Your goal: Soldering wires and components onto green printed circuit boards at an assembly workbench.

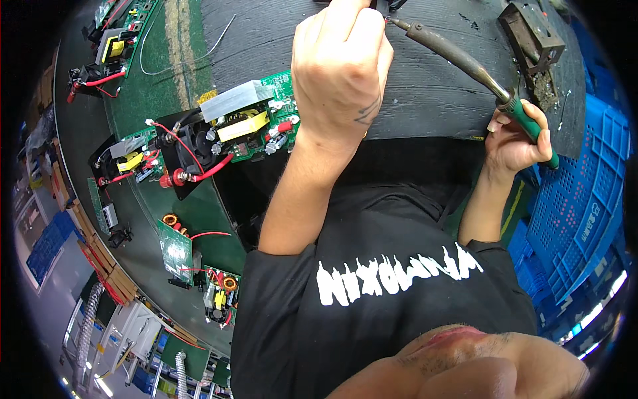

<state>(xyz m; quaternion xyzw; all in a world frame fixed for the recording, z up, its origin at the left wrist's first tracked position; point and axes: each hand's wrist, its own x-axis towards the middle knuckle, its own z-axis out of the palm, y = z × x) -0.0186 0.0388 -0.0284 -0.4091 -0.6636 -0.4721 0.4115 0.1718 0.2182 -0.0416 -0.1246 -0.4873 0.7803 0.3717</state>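
Observation:
My left hand [340, 66] is raised over the black ribbed mat [438, 86], seen from its back with the fingers curled shut. It pinches a small dark part with a red wire end [386, 20] at the frame's top edge; most of that part is hidden. My right hand [517, 141] grips the green handle of a soldering iron [458, 56]. The iron's shaft slants up and left, and its tip meets the red wire end beside my left fingertips.
A green circuit board with a fan, yellow parts and red wires [219, 133] lies on the green conveyor belt [156, 80] at left. More boards [176, 249] follow along the belt. A metal iron stand [531, 36] sits at top right, blue crates [578, 199] at right.

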